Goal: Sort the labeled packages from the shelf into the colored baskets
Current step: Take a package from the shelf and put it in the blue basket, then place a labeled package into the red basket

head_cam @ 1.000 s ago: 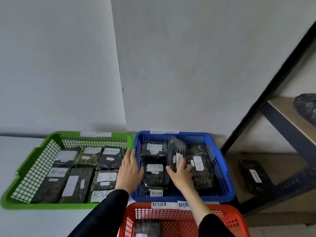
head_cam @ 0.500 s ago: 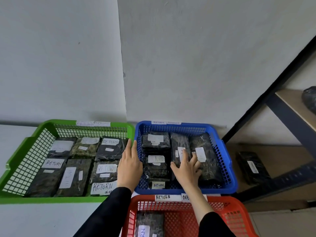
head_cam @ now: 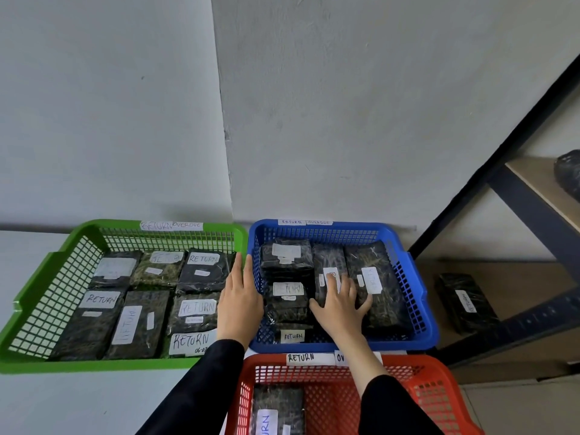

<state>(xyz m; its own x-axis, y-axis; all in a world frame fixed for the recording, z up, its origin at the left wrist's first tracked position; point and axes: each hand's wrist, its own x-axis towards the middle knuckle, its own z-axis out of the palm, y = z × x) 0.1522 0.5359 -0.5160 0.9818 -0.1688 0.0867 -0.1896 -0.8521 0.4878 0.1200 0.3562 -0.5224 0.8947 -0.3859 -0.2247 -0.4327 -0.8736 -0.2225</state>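
A blue basket [head_cam: 420, 296] holds several black wrapped packages with white labels. My right hand [head_cam: 340, 304] lies flat with straight fingers on the middle package [head_cam: 328, 262] in it, pressing it down between its neighbours. My left hand [head_cam: 240, 298] rests with straight fingers against the blue basket's left wall. A green basket [head_cam: 47, 277] at the left is filled with several packages labelled RETURN. A red basket [head_cam: 433, 400] at the front holds one labelled package [head_cam: 277, 412].
A dark metal shelf frame [head_cam: 527, 202] stands at the right. One black package [head_cam: 466, 301] lies on its lower board and another [head_cam: 568, 174] on the upper board. The baskets sit on a white surface against a grey wall.
The middle package went from tilted upright in my right hand to lying flat in the blue basket. My right hand now presses on it. My left hand stayed at the basket's left wall.
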